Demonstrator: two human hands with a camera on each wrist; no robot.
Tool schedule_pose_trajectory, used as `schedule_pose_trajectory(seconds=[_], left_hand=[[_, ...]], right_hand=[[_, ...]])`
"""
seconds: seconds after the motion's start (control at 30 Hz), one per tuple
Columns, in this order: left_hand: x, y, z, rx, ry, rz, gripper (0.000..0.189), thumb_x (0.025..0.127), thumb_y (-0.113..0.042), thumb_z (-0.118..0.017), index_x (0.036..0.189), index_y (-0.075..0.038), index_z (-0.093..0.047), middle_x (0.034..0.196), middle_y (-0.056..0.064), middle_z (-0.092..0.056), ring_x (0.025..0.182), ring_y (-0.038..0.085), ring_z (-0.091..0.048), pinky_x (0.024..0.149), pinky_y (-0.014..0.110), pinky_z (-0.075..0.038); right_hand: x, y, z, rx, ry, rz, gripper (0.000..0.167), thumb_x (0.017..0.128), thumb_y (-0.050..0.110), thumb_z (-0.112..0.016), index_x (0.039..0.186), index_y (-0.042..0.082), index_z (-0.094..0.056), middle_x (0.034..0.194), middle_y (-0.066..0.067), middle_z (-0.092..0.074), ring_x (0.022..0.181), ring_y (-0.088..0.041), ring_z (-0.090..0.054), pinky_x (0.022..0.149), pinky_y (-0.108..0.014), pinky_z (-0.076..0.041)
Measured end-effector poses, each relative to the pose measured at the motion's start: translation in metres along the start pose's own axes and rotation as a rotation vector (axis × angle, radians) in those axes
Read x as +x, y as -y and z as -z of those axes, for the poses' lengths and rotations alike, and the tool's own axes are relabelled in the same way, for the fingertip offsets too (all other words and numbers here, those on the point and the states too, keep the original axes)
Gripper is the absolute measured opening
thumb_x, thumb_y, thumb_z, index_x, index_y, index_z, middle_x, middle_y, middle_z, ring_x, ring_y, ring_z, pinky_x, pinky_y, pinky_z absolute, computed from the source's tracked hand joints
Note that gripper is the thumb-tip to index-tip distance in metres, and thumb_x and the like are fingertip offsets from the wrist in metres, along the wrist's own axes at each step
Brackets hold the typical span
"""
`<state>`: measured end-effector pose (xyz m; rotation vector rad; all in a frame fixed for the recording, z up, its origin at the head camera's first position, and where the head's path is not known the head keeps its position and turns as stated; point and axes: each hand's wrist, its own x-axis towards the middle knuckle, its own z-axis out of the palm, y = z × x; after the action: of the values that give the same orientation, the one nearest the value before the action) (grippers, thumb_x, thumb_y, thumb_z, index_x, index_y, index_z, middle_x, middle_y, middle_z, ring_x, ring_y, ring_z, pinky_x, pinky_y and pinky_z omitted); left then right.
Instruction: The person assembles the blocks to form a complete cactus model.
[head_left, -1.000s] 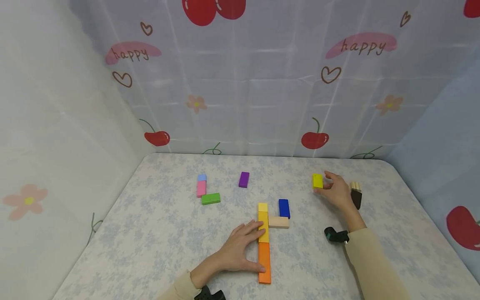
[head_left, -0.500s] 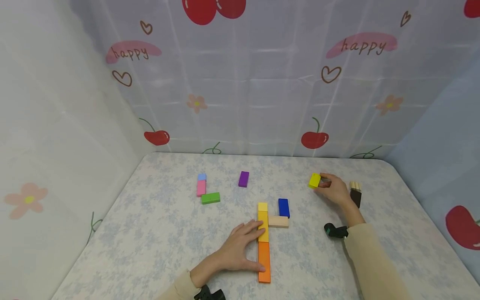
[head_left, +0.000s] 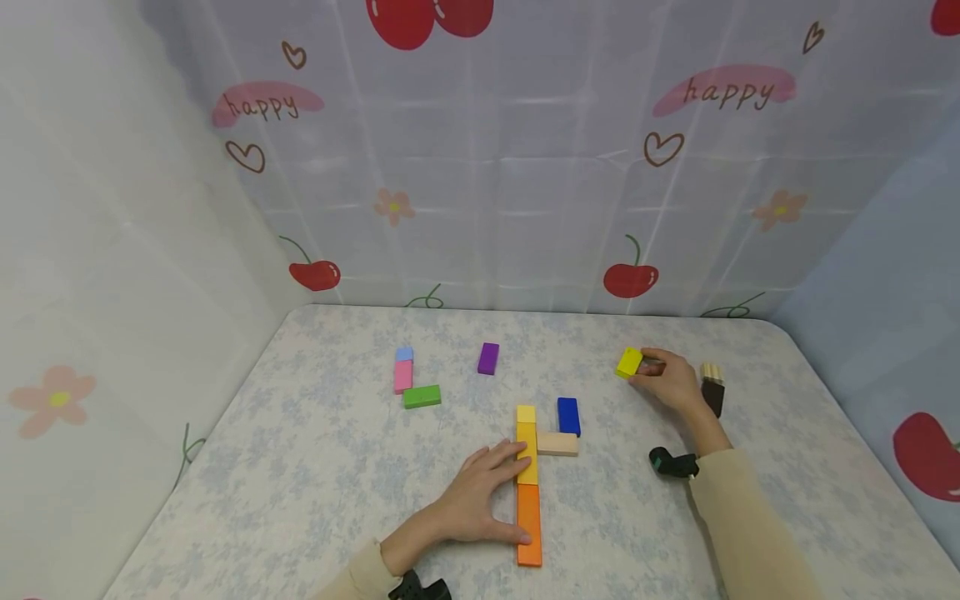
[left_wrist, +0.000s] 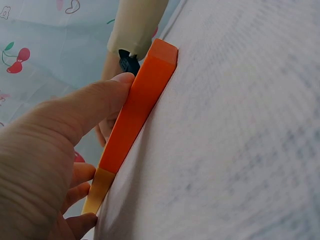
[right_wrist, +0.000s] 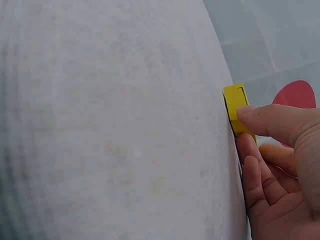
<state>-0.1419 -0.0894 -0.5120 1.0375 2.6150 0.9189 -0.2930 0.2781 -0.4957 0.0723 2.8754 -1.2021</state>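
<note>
In the head view my left hand [head_left: 480, 496] lies spread over a row of blocks. Its thumb touches the orange block [head_left: 528, 517] and its fingertips rest on the yellow-orange block [head_left: 528, 471] beyond; the left wrist view shows the thumb along the side of the orange block [left_wrist: 135, 110]. At the far right of the table, my right hand [head_left: 671, 383] pinches a small bright yellow block [head_left: 628, 362], which stands tilted to the left. Black line marks show on the yellow block [right_wrist: 236, 102] in the right wrist view, the thumb pressed against its face.
A cream block [head_left: 557, 444] and a blue block [head_left: 568, 416] adjoin the row. Farther left lie purple [head_left: 488, 359], green [head_left: 422, 397], pink [head_left: 403, 377] and light blue [head_left: 404, 354] blocks. A dark brown block [head_left: 712, 397] with pale pieces sits right of my right hand.
The bright yellow block has turned and shifted slightly left in my right hand's pinch over the last second. My left hand has stayed in place.
</note>
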Motion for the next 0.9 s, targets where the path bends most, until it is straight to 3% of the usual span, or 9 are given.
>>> schedule_pose_trajectory(seconds=[0.3,0.73,0.9], left_hand=[[0.000,-0.001,0.001,-0.007,0.003,0.001,0.092,0.075,-0.056,-0.077,0.150,-0.017,-0.040,0.162,-0.004,-0.024,0.151,0.025,-0.019,0.120,0.053,-0.017],[0.000,-0.004,0.003,-0.016,0.011,0.012,0.091,0.076,-0.056,-0.077,0.150,-0.017,-0.041,0.161,-0.004,-0.025,0.151,0.025,-0.020,0.120,0.054,-0.017],[0.000,-0.004,0.003,-0.009,0.011,0.016,0.091,0.075,-0.056,-0.077,0.150,-0.017,-0.042,0.161,-0.004,-0.026,0.151,0.025,-0.020,0.120,0.053,-0.017]], right_hand=[[-0.002,0.007,-0.006,0.040,0.024,0.089,0.066,0.088,0.022,-0.073,0.143,-0.001,-0.046,0.115,-0.024,-0.066,0.101,-0.034,-0.063,0.082,-0.037,-0.052],[-0.010,0.035,-0.028,0.041,0.097,0.274,0.056,0.085,0.006,-0.074,0.137,-0.002,-0.053,0.108,-0.021,-0.065,0.092,-0.028,-0.064,0.080,-0.036,-0.057],[-0.011,0.040,-0.033,0.039,0.144,0.302,0.055,0.084,0.006,-0.075,0.135,-0.001,-0.054,0.106,-0.019,-0.066,0.089,-0.025,-0.064,0.076,-0.031,-0.056]])
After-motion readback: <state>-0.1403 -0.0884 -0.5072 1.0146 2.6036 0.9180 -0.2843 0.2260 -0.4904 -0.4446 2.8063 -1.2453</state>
